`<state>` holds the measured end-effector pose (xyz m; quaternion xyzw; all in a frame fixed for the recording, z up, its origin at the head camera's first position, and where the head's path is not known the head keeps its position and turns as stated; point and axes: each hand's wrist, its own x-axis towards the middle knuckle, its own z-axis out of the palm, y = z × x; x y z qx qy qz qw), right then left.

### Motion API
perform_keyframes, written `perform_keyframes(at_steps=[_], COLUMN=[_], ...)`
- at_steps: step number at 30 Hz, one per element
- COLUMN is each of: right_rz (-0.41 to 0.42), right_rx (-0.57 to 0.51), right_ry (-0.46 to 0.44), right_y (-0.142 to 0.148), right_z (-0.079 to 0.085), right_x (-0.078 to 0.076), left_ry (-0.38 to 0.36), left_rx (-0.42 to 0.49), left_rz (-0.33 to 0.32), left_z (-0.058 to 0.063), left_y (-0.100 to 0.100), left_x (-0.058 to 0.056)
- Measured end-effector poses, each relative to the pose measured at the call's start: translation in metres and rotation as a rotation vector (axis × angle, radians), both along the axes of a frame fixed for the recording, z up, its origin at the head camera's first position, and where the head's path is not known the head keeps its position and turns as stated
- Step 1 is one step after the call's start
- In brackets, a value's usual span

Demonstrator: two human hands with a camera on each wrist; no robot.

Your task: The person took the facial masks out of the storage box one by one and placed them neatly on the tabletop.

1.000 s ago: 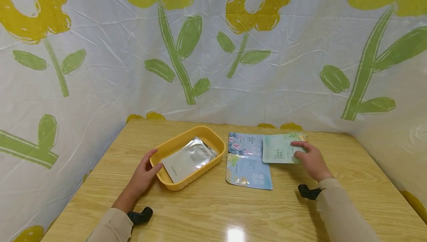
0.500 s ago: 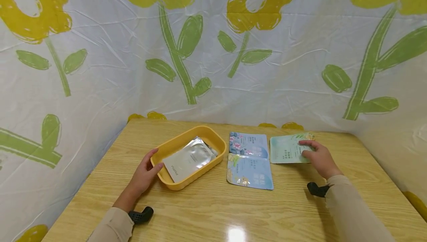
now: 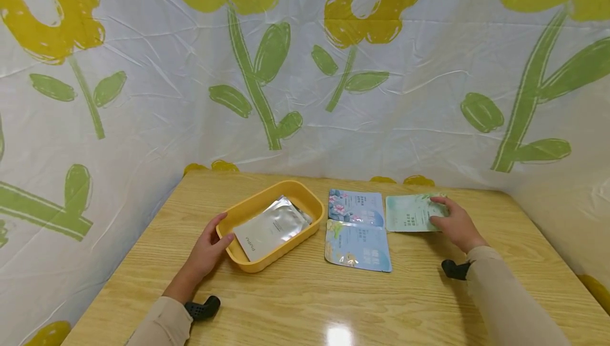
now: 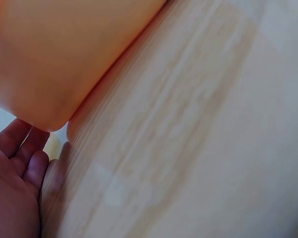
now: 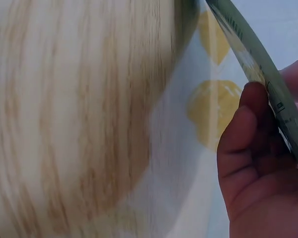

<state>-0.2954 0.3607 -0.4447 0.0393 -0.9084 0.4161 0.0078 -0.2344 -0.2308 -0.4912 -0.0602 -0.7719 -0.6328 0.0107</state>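
My left hand [image 3: 206, 249] holds the near-left end of a yellow plastic bin [image 3: 290, 241], thumb at the rim and fingers along the outside. Inside the bin lie silvery-white sheet mask packets [image 3: 269, 231]. On the right, my right hand [image 3: 456, 225] pinches the right end of a pale green sheet mask packet [image 3: 406, 214]. From the right wrist view, this green packet [image 5: 274, 82] appears edge-on between thumb and fingers, lifted off the table. Just left of it lie a floral blue-purple packet [image 3: 363, 207] and a light blue packet [image 3: 363, 250], one above the other.
Everything rests on a wood-grain table [image 3: 286, 303]. A hanging flower-print cloth [image 3: 410, 102] encloses the back and both sides. Each wrist wears a black camera device, such as the left one [image 3: 202, 309].
The right hand has moved right with the green packet, which overlapped the floral packet a second ago and now sits beside it. Left hand and bin stay put.
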Motion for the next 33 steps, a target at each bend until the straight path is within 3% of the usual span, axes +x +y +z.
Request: perform_keyframes(at_steps=[12,18,33], right_rz=[-0.060,-0.076,-0.037], right_rx=[0.043,0.033,-0.049], right_ry=[-0.053,-0.060,0.066], right_y=[0.005,0.006,-0.011], right_z=[-0.010,-0.011,-0.002], right_x=[-0.007,-0.004,0.003], left_ry=[-0.005,-0.011,0.006], left_rx=[-0.006,-0.009,0.000], left_rz=[0.004,0.006,-0.002], left_z=[0.001,0.002,0.000], left_y=[0.001,0.000,0.000], left_x=[0.001,0.000,-0.001])
